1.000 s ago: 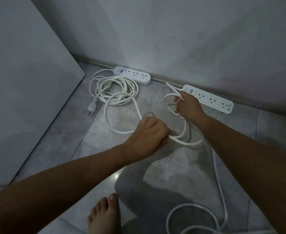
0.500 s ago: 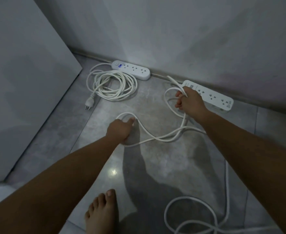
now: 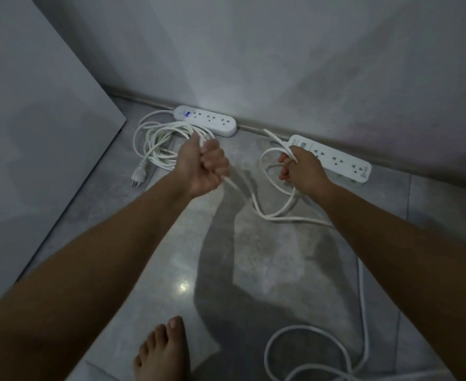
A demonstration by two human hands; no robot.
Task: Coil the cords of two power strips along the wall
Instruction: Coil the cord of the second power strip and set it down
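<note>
Left hand (image 3: 203, 167) fisted round the white cord (image 3: 270, 218). Right hand (image 3: 304, 174) grips its gathered loops just beside the right power strip (image 3: 336, 160) at the wall. Hands apart. Left power strip (image 3: 207, 121): coiled cord (image 3: 159, 156) beside it (plug (image 3: 139, 177) on the floor).

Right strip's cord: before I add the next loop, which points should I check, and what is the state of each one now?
1. The right hand grips the gathered loops: ok.
2. The left hand grips the next length of the cord: ok.
3. The right strip lies along the wall: ok.
4. The left strip's coil lies gathered, out of the way: ok.
5. The loose cord near the person is free of knots: cannot tell, it leaves the picture.
6. The bare foot is off the loose cord: ok.
</note>
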